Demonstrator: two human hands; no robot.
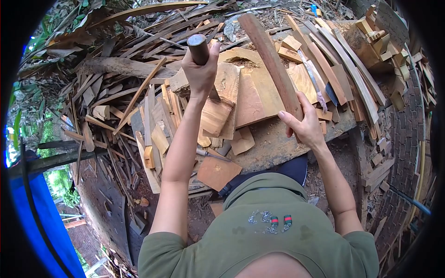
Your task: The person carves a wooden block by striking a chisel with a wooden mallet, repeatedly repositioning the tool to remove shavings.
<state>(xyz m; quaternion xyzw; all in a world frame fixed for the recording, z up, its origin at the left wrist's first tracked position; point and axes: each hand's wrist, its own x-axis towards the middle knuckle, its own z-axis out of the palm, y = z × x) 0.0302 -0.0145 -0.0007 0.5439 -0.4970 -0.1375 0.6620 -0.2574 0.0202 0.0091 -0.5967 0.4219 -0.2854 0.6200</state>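
My left hand (199, 74) is wrapped round a thick dark round handle (198, 48), whose blunt end points up at me. Below the fist, its shaft runs down to a light wooden block (217, 116); I cannot tell whether the two are joined. My right hand (303, 123) grips the near end of a long, slightly curved reddish-brown wooden slat (269, 60), thumb on the near face. The slat slants away to the upper left over flat wood pieces (266, 90). A narrow tool (213, 155) lies close to my lap beside a square wood piece (219, 172).
Long wooden strips (343, 60), a saw-like blade (308, 74) and offcuts lie right of the work surface (273, 155). Scrap wood (116, 92) is heaped at the left. Stacked blocks (371, 39) stand at the far right, and a blue tarp (39, 222) hangs lower left.
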